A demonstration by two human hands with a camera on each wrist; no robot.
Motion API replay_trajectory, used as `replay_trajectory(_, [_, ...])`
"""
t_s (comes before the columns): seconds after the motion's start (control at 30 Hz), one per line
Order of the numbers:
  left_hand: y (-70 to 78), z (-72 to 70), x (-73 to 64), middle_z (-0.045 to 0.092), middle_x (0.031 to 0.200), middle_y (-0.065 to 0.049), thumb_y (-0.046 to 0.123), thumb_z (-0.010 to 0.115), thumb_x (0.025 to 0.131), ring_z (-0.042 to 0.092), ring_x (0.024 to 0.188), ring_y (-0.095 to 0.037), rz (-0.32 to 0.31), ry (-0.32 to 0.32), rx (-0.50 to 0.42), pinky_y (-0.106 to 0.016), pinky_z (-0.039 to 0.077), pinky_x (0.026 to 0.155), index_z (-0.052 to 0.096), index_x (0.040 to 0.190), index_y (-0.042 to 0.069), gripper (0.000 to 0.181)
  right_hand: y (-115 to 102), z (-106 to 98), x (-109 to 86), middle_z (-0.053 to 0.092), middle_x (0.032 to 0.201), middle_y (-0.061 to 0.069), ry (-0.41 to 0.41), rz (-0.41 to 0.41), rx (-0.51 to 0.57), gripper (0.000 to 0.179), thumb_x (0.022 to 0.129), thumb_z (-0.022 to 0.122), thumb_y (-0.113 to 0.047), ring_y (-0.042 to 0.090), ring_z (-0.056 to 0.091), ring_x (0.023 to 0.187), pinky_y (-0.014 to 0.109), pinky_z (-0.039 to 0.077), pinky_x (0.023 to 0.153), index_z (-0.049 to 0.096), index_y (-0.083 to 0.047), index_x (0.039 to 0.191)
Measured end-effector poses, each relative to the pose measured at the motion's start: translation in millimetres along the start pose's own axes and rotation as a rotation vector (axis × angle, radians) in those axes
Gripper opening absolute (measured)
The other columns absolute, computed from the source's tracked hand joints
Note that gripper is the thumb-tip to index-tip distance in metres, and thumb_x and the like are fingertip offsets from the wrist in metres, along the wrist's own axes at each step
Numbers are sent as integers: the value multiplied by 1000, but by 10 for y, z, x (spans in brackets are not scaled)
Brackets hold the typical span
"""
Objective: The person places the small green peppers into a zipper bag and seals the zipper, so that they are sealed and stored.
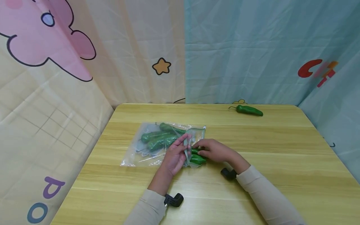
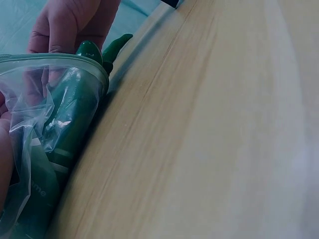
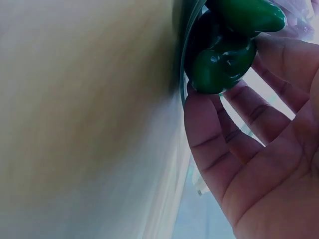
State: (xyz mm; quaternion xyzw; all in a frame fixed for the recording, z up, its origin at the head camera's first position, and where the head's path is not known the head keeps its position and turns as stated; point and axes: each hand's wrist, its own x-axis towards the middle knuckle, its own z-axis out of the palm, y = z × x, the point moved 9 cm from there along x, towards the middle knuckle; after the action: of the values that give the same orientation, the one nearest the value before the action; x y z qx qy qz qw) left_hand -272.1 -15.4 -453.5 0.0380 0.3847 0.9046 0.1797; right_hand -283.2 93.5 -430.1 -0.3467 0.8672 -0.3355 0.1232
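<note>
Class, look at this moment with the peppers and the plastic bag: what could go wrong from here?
The peppers at the mouth of the plastic bag poke out past its rim, so they might slip onto the table if the right grip loosens.
The bag looks thin and creased by the left grip, so its mouth could fold shut.
The lone pepper lies near the table's far edge and might roll off if bumped.

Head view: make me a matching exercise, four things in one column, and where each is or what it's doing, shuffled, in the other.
1. Loose pepper
2. Clear bag
3. Left hand
4. Right hand

A. Touching a pepper at the bag's mouth
B. Near the far edge of the table
C. Pinching the edge of the bag's mouth
D. Lying flat with peppers inside

Pairs: 1-B, 2-D, 3-C, 4-A
</note>
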Motion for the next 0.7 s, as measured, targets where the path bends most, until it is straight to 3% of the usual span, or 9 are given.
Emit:
replay_trajectory(0.13, [4, 2, 0, 41, 141, -6, -7, 38, 90, 50, 83, -10, 4, -3, -1, -18, 45, 67, 39, 137, 3, 47, -12, 19, 27, 60, 110, -4, -6, -1, 18, 26, 91, 55, -9, 12, 54, 94, 34, 46, 84, 62, -15, 115])
replay_trajectory(0.37, [3, 3, -3, 40, 141, -6, -7, 37, 91, 50, 83, -10, 4, -11, 4, -18, 45, 68, 40, 137, 4, 47, -21, 48, 49, 59, 101, -8, -29, 8, 34, 34, 91, 50, -7, 11, 52, 80, 29, 45, 70, 60, -19, 120])
replay_trajectory(0.6, [6, 1, -1, 40, 141, -6, -7, 38, 90, 50, 84, -10, 5, -10, -1, -18, 45, 68, 41, 136, 5, 47, 49, -12, -8, 58, 118, -3, -26, 58, 94, 37, 89, 48, -4, 13, 56, 103, 34, 47, 88, 58, -18, 121])
replay_trajectory(0.7, [2, -7, -1, 42, 140, -6, -8, 38, 90, 51, 83, -10, 1, -3, -1, -18, 46, 68, 42, 135, 5, 47, 86, -61, -40, 59, 116, 2, 1, 65, 100, 32, 91, 49, -4, 18, 57, 104, 39, 46, 89, 57, -13, 121])
